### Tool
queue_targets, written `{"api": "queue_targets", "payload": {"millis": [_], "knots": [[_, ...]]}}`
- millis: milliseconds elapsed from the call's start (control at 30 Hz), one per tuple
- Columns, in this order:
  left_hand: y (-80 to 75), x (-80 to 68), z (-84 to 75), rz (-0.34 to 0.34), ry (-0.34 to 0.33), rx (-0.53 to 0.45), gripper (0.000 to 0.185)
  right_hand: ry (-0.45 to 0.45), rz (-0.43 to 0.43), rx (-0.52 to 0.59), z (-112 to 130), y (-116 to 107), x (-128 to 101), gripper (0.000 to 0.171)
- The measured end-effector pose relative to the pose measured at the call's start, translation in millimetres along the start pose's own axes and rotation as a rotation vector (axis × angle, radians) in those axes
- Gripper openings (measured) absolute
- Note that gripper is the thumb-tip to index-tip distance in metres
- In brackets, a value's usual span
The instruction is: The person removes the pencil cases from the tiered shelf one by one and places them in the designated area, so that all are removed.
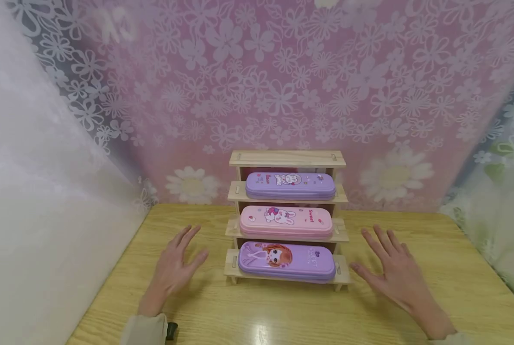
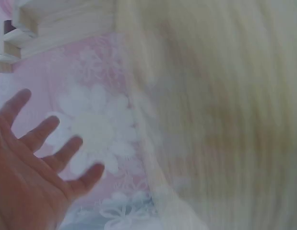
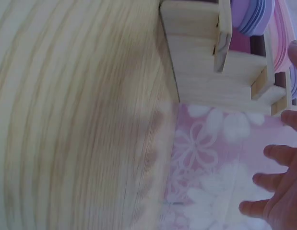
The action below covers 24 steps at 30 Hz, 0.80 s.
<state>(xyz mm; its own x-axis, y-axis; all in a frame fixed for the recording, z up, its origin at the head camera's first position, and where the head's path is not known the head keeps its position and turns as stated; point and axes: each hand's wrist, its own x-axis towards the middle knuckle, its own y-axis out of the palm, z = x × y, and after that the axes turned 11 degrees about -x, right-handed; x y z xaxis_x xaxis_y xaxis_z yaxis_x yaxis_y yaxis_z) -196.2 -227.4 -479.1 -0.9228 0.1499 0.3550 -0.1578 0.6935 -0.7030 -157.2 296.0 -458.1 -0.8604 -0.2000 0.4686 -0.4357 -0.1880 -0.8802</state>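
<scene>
A tiered wooden rack [image 1: 287, 158] stands on the table with three zipped pencil cases, one per step. On the upper step lies a purple case with a bunny print [image 1: 290, 186]. The middle step bears a pink "Sweet" pencil case [image 1: 286, 221], and the lowest a purple case with a doll-like girl [image 1: 287, 260]. My left hand [image 1: 175, 266] is left of the rack, apart from it, fingers spread and holding nothing. To the rack's right, my right hand [image 1: 392, 273] is likewise spread and holds nothing. Both wrist views show the rack's side [image 3: 206, 81] beyond the fingers.
The wood-grain table [image 1: 300, 316] extends around the rack. Behind it hangs a pink cloth [image 1: 283, 96] with white flowers. A whitish curtain [image 1: 45, 167] borders the left side, and a pale leafy cloth [image 1: 498, 206] the right.
</scene>
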Motion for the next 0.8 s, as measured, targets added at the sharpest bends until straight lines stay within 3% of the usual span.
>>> {"api": "queue_targets", "payload": {"millis": [167,433,633,800], "knots": [[7.4,13.1,-10.5,0.004,0.044,-0.256,0.059,-0.065,-0.168,0.087,8,4,6,0.090],[21.6,34.5,-22.0,0.034,0.035,-0.530,0.050,-0.128,-0.229,0.249,19,6,8,0.078],[32.8,50.5,-29.7,0.071,-0.012,-0.694,0.046,-0.191,-0.276,0.334,25,11,11,0.070],[41.9,59.0,-30.6,0.128,-0.105,-0.817,0.047,-0.201,-0.283,0.375,30,15,10,0.065]]}}
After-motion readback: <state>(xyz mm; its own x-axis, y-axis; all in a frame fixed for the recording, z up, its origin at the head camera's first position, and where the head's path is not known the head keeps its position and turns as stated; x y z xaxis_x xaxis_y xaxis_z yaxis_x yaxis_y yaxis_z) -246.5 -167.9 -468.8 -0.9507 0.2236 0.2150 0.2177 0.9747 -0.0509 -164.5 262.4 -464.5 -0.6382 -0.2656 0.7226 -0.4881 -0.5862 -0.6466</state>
